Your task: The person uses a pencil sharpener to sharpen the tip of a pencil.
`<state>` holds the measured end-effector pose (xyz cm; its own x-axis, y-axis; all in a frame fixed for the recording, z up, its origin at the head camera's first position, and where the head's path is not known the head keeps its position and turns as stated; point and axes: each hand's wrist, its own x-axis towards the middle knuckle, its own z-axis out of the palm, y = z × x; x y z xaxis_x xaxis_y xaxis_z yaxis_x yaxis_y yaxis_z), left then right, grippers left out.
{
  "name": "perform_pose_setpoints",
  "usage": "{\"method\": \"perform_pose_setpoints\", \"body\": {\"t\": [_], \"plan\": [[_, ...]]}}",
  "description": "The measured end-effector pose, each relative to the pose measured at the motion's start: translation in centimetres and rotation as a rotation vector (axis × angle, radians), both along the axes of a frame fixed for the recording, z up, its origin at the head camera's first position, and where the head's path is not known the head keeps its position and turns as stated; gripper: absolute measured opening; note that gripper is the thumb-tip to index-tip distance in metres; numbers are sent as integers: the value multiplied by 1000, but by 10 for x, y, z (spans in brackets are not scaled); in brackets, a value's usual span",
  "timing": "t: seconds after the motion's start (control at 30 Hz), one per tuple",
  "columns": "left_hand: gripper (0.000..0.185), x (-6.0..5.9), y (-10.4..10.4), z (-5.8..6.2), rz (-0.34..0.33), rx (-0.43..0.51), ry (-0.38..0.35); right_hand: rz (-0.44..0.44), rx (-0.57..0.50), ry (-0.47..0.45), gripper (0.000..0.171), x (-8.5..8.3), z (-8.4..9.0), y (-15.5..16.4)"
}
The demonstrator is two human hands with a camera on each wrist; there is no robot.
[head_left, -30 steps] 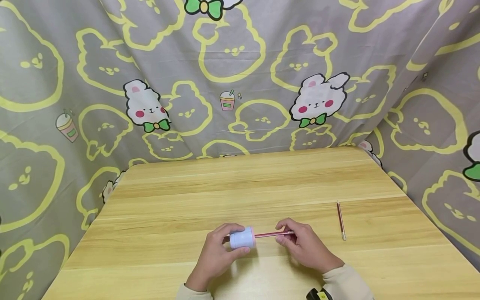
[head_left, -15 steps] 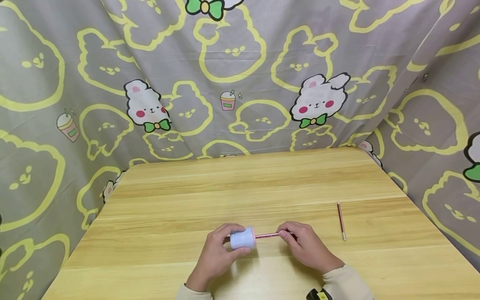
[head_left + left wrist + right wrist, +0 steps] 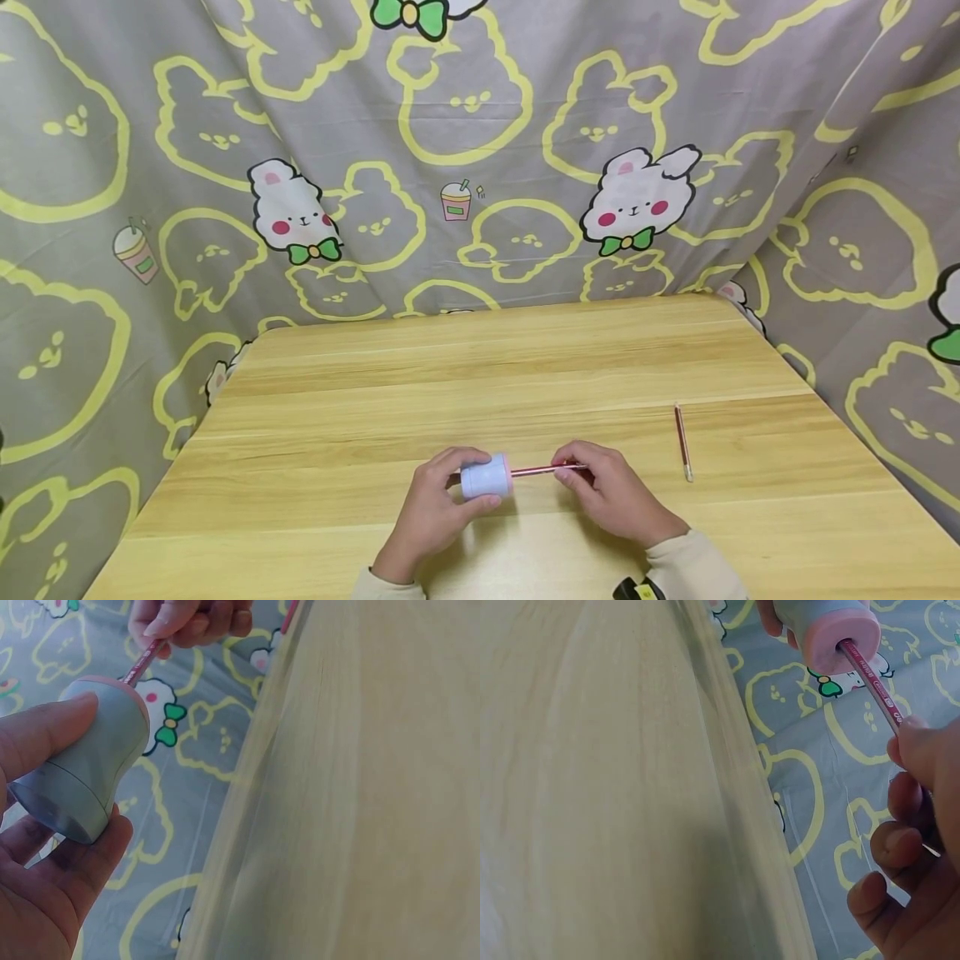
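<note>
My left hand (image 3: 437, 507) grips a light blue pencil sharpener (image 3: 483, 477) around its body, thumb on the near side and fingers on the far side. The sharpener lies sideways in the hand, its pink end (image 3: 841, 637) facing right. A dark red pencil (image 3: 534, 471) has its tip inside the hole of that end, with the point hidden. Thumb and forefinger of my right hand (image 3: 609, 492) pinch the pencil near its other end. In the right wrist view the other right fingers curl loosely below the pencil (image 3: 874, 684).
A second red pencil (image 3: 682, 442) lies on the wooden table (image 3: 450, 375) to the right of my right hand. A grey curtain (image 3: 510, 125) with cartoon prints hangs behind and beside the table. A black and yellow object (image 3: 639, 588) is at the right wrist.
My right thumb and fingers were spread wider at the pencil's end, then closed on it and shifted slightly around it. The left hand and sharpener stay in place.
</note>
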<state>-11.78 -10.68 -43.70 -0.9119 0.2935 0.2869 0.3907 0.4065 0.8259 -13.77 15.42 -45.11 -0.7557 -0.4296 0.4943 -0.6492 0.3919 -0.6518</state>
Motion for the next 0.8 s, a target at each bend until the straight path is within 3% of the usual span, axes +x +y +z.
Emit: {"method": "perform_pose_setpoints", "body": {"t": [0.23,0.57,0.8], "plan": [[40,0,0,0,1,6,4,-16,24,54,14,-1,0,1],[39,0,0,0,5,15,5,46,-25,-25,11,0,-1,2],[39,0,0,1,2,14,4,20,-29,16,13,0,1,1]]}}
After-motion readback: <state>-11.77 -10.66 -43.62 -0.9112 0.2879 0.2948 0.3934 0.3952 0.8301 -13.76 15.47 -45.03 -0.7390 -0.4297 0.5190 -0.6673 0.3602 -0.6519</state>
